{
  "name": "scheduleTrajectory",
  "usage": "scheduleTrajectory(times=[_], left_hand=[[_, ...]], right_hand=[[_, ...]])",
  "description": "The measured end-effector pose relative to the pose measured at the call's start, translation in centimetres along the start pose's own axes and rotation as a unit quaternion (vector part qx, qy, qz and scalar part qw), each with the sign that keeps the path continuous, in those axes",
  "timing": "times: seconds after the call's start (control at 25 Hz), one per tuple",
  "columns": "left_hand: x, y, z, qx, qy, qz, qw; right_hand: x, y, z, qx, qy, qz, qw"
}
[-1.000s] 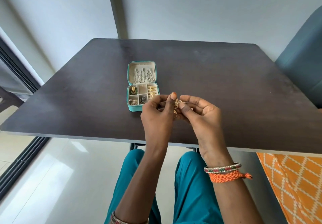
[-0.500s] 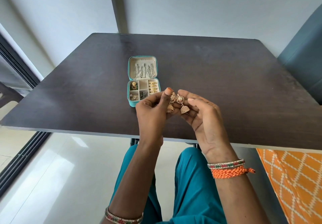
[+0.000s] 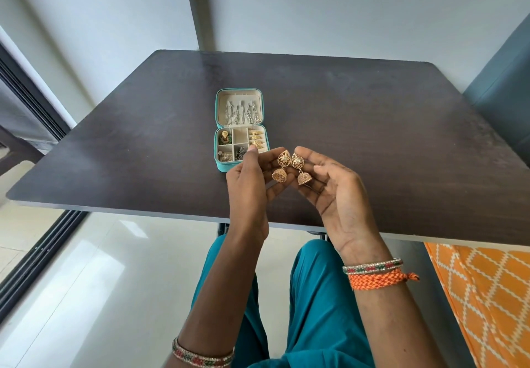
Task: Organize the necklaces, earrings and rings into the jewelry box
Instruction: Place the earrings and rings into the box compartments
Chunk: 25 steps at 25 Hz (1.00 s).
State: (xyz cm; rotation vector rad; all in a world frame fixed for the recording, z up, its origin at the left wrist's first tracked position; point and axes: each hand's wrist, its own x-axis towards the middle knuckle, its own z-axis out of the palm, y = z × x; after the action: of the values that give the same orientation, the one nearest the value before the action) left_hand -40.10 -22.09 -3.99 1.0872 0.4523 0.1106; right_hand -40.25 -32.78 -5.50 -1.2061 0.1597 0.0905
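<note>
Earrings: 2 gold jhumka earrings, left one (image 3: 282, 168) and right one (image 3: 299, 170), hang side by side above the table's near edge, bells down.
Left hand (image 3: 249, 184): your fingertips hold 1 earring by its top.
Right hand (image 3: 335, 192): palm up, fingers loosely curled, holding the other.
Jewelry box (image 3: 240, 141): open, just beyond your left hand, so that hand is nearer.
Free slot (image 3: 240, 136): the top-middle compartment looks empty.
Table (image 3: 372, 138): dark wood.

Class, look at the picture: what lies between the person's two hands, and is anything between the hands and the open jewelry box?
In the head view, two gold earrings hang side by side between the left hand and right hand. The left thumb overlaps the jewelry box; nothing lies between.
</note>
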Motion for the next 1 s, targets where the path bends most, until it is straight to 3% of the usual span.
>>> scheduleTrajectory(times=[0.2,0.4,0.6,0.84,1.0], left_hand=[[0.5,-0.1,-0.5,0.006,-0.020,-0.004,1.000],[2.2,1.1,-2.5,0.080,-0.123,0.047,0.988],[7.2,3.9,-3.7,0.174,-0.068,0.106,0.977],[13.6,4.0,-2.6,0.391,0.000,0.177,0.903],[14.7,3.3,-1.3,0.489,0.031,0.219,0.844]], right_hand=[[0.3,0.3,0.2,-0.005,-0.001,0.007,1.000],[2.1,0.6,1.1,0.001,-0.037,0.004,0.999],[7.9,0.9,2.9,-0.072,-0.036,-0.053,0.995],[11.6,2.3,2.9,-0.050,0.012,-0.095,0.994],[11.9,2.9,2.5,-0.065,-0.009,-0.110,0.992]])
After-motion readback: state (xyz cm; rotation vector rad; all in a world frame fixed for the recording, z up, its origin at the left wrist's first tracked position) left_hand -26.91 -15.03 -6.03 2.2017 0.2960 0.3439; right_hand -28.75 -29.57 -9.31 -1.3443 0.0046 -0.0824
